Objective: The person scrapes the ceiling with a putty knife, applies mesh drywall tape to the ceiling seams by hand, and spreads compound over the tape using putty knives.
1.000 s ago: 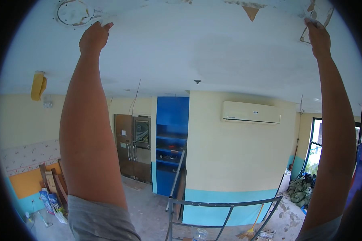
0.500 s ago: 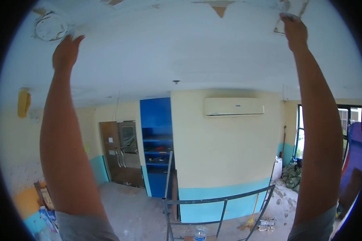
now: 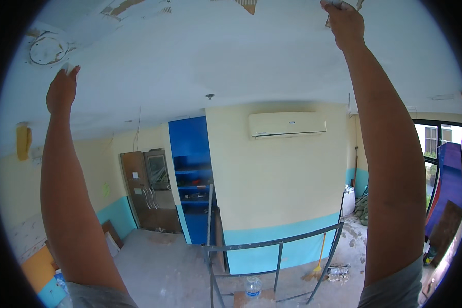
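Note:
Both my arms reach up to a white ceiling (image 3: 200,56). My left hand (image 3: 61,92) is at the upper left, its fingers closed around a small pale piece (image 3: 66,67) whose kind I cannot make out. Just beyond its fingertips is a round outline (image 3: 48,49) in the ceiling with a rough, brownish edge. My right hand (image 3: 346,26) is higher, at the top right, fingers bent and pressed together near a brown-edged damaged patch (image 3: 360,5). Something greyish shows at its fingertips, partly cut off by the picture's edge.
Below stands a dark metal frame (image 3: 272,243), with a clear plastic bottle (image 3: 253,287) on a brown board. A cream air conditioner (image 3: 287,125) hangs on the wall ahead. Blue shelves (image 3: 191,149) and a brown door (image 3: 136,177) are left of it. A broom (image 3: 321,254) leans beyond the frame.
The view has shifted, so the room sits further left and higher. My left hand has drawn slightly away from the round outline. The right hand has moved left and up in the picture.

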Demonstrator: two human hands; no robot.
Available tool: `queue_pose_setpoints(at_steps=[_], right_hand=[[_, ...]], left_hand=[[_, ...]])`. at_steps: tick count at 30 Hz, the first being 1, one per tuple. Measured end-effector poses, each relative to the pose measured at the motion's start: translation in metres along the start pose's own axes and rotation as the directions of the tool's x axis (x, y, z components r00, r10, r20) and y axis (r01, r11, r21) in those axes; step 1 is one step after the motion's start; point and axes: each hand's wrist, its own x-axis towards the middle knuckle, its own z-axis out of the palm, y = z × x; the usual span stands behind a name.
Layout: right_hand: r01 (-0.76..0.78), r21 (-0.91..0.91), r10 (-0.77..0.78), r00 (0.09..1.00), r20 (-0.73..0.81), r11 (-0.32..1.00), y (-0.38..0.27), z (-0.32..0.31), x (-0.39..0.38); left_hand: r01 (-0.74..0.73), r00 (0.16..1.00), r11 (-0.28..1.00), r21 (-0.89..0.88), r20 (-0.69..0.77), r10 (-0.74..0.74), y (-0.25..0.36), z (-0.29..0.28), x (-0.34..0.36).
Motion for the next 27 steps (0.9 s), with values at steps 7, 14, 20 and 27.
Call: queue_pose_setpoints(at_steps=[7,14,20,27], right_hand=[[-0.037,0.065,0.034,0.998,0.047,0.997,-0.005,0.003,-0.007],[0.023,0.090,-0.031,0.996,0.088,0.996,0.002,-0.003,-0.006],[-0.477,0.196,0.283,0.753,0.595,0.857,0.067,-0.046,-0.071],[-0.815,-0.380,0.544,-0.097,0.834,0.437,0.181,-0.198,-0.366]], left_hand=[[0.073,0.997,0.996,0.048,-0.031,-0.072,-0.013,-0.016,0.001],[0.060,0.998,0.994,0.094,0.016,-0.062,-0.020,-0.020,-0.003],[-0.456,0.854,0.890,0.015,0.291,0.432,-0.039,0.020,-0.099],[-0.081,0.211,0.866,-0.494,0.841,0.499,-0.090,0.004,-0.431]])
